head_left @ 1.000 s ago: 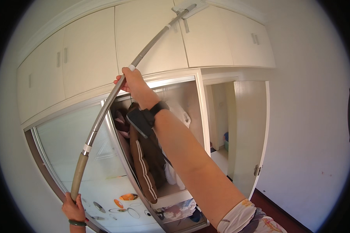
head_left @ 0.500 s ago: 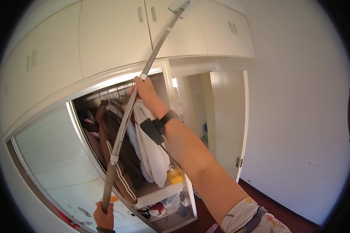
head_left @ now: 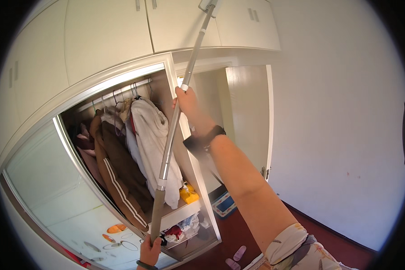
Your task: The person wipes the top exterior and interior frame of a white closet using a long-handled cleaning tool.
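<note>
One open wardrobe (head_left: 54,168) spreads around nine o'clock. A long metal pole (head_left: 169,146) slants from seven o'clock up to twelve. The right hand (head_left: 187,101) curls round its shaft, the left hand (head_left: 150,252) round its lower grip (head_left: 157,209). Pink slippers (head_left: 240,253) lie past five.

Brown garment with white stripes (head_left: 120,189): hangs from silver metal rail (head_left: 141,84) | white fleecy garment (head_left: 149,135): hangs beside it | yellow package (head_left: 189,194): lies below | pink slippers (head_left: 240,253): rest on dark-red floor (head_left: 238,234) | flat cream door (head_left: 249,121): stands open

Pole (head_left: 169,149) before wardrobe (head_left: 45,166), door (head_left: 251,112) to right
</note>
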### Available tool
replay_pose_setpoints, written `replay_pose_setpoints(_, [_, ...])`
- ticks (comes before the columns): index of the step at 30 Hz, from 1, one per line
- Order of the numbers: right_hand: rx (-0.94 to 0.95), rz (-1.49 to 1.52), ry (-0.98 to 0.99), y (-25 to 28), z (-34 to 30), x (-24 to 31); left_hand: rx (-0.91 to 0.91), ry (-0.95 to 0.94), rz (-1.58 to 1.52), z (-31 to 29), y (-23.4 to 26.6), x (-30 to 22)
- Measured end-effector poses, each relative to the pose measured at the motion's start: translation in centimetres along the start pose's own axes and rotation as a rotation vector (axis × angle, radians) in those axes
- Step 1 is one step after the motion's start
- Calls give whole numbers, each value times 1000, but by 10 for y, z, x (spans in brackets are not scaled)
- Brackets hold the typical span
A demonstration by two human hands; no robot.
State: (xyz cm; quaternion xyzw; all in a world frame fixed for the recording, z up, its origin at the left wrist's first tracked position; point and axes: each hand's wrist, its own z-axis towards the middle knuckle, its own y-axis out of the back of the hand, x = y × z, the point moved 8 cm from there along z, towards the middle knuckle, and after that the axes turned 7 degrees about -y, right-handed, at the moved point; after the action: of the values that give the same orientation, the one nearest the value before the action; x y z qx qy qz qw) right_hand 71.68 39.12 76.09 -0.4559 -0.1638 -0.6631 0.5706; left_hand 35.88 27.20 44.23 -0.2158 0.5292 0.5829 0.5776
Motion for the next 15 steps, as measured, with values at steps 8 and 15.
replay_pose_setpoints(8, [-51,-110,-10,68,-36,-34,4,-216,403,-24,-53,64])
replay_pose_setpoints(15, [-106,-150,-75,111,-65,-72,-15,-275,481,-70,-88,101])
